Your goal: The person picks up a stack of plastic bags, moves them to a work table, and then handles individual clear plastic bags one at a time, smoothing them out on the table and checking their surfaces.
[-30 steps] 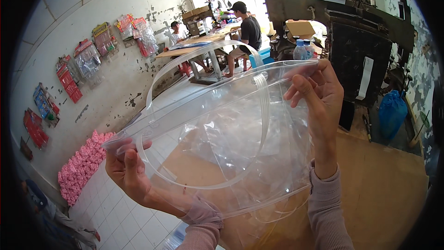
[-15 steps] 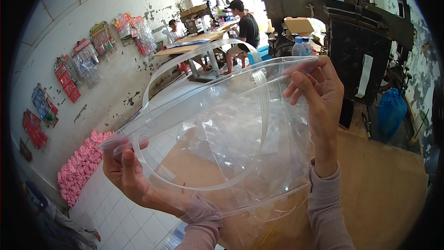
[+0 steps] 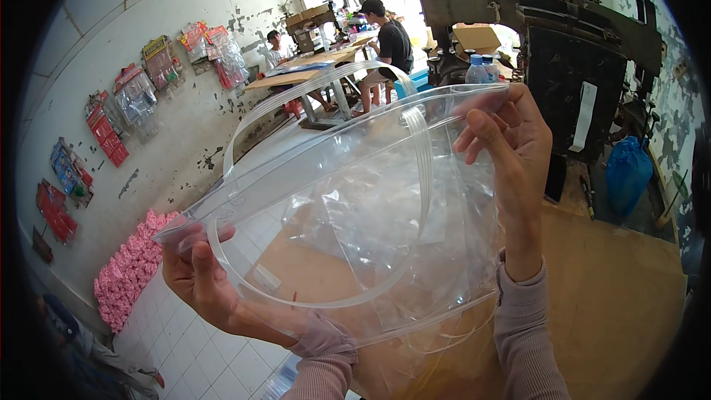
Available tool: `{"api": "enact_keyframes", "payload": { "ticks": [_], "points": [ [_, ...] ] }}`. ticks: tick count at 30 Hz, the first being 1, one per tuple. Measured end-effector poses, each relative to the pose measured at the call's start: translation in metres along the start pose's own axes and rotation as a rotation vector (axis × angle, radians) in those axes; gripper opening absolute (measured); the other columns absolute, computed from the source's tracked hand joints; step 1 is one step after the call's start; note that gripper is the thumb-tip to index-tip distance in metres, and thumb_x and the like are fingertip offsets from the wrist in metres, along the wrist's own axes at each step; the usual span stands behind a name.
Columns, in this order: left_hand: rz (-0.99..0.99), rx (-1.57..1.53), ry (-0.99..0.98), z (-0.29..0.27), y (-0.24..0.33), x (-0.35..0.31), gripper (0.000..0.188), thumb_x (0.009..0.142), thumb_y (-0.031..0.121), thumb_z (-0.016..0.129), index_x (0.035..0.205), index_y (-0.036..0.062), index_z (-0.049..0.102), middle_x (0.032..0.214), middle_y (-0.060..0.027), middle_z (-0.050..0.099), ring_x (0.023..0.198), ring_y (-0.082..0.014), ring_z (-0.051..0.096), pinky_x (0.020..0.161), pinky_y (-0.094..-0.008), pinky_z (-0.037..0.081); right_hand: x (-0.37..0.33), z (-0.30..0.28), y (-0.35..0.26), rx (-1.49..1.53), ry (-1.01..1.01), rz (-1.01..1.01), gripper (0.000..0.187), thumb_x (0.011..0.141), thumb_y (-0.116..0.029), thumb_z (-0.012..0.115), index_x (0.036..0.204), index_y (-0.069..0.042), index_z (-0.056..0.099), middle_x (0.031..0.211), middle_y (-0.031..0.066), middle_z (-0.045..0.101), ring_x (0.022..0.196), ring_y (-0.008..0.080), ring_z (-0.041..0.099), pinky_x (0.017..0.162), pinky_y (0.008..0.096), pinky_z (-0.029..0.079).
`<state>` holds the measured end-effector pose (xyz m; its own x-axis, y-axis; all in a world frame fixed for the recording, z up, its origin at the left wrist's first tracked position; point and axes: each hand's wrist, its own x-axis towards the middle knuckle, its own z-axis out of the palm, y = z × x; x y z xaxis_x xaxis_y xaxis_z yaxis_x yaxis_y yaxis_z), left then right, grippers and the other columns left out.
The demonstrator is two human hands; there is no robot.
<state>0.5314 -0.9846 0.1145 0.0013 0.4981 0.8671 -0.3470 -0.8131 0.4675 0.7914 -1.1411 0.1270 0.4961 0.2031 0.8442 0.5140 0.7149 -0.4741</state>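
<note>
A clear plastic bag (image 3: 348, 230) with two looped clear handles is stretched between my hands, tilted with its right end higher. My left hand (image 3: 200, 274) pinches the bag's upper left corner, with fingertips showing through the film. The upper right corner is gripped by my right hand (image 3: 511, 141), thumb in front and some fingers behind. One handle (image 3: 259, 115) arches above the bag's top edge. The other handle (image 3: 341, 301) hangs down across the front. Thin clear strands (image 3: 452, 344) dangle below the bottom edge.
Beneath the bag lies a brown tabletop (image 3: 607, 281). A dark machine (image 3: 570, 74) stands at the far right, beside a blue plastic sack (image 3: 628, 178). Pink bundles (image 3: 129, 270) are heaped by the left wall. Two people sit around a far table (image 3: 296, 74). Water bottles (image 3: 478, 70) stand behind the bag.
Almost nothing differs. The bag's upper corners have shifted very slightly up and outward with my hands, and both hands keep their grip.
</note>
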Motion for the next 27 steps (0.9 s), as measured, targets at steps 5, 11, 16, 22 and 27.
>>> {"api": "enact_keyframes", "payload": {
  "ticks": [5,11,16,22,27],
  "points": [
    [-0.008,0.0,0.032,0.001,0.002,0.0,0.038,0.073,0.03,0.067,0.089,-0.0011,0.052,0.072,-0.0052,0.054,0.064,-0.0165,0.058,0.055,-0.0225,0.045,-0.001,0.003,-0.001,-0.002,0.002,0.003,0.015,0.078,-0.011,0.061,0.084,-0.001,0.051,0.075,0.0088,0.06,0.055,0.0098,0.057,0.042,0.0175,0.041],
    [0.015,0.028,0.033,0.006,0.007,0.001,0.039,0.07,0.034,0.068,0.084,0.0009,0.052,0.063,-0.0045,0.055,0.043,-0.0029,0.038,0.044,-0.016,0.034,-0.001,0.004,0.0,-0.009,0.005,0.014,0.015,0.079,-0.011,0.06,0.084,-0.001,0.051,0.075,0.0089,0.061,0.055,0.0095,0.056,0.042,0.0175,0.041],
    [-0.002,0.029,0.043,0.013,0.009,0.0,0.037,0.071,0.033,0.068,0.082,0.001,0.053,0.062,-0.0021,0.053,0.04,-0.0004,0.025,0.039,-0.0154,0.019,0.0,0.002,0.003,-0.03,0.0,0.047,0.016,0.079,-0.012,0.06,0.087,-0.002,0.051,0.076,0.0078,0.061,0.055,0.0092,0.056,0.042,0.0175,0.04],
    [0.017,0.011,0.008,0.01,0.003,-0.001,0.035,0.072,0.03,0.068,0.085,-0.0001,0.053,0.06,0.0014,0.048,0.042,-0.0004,0.026,0.039,-0.0163,0.015,-0.001,0.0,-0.008,-0.278,0.016,0.132,0.03,0.077,-0.015,0.063,0.1,-0.003,0.049,0.089,0.0094,0.058,0.072,0.0119,0.056,0.054,0.0211,0.044],
    [0.008,0.004,-0.022,0.008,-0.003,-0.002,0.032,0.072,0.025,0.068,0.085,-0.0006,0.053,0.06,0.0024,0.047,0.043,-0.0003,0.027,0.039,-0.0162,0.016,-0.009,0.0,-0.025,-0.855,0.13,-0.199,0.033,0.072,-0.014,0.065,0.1,-0.004,0.052,0.107,0.0136,0.05,0.095,0.0224,0.049,0.075,0.0303,0.041]
  ]
}}
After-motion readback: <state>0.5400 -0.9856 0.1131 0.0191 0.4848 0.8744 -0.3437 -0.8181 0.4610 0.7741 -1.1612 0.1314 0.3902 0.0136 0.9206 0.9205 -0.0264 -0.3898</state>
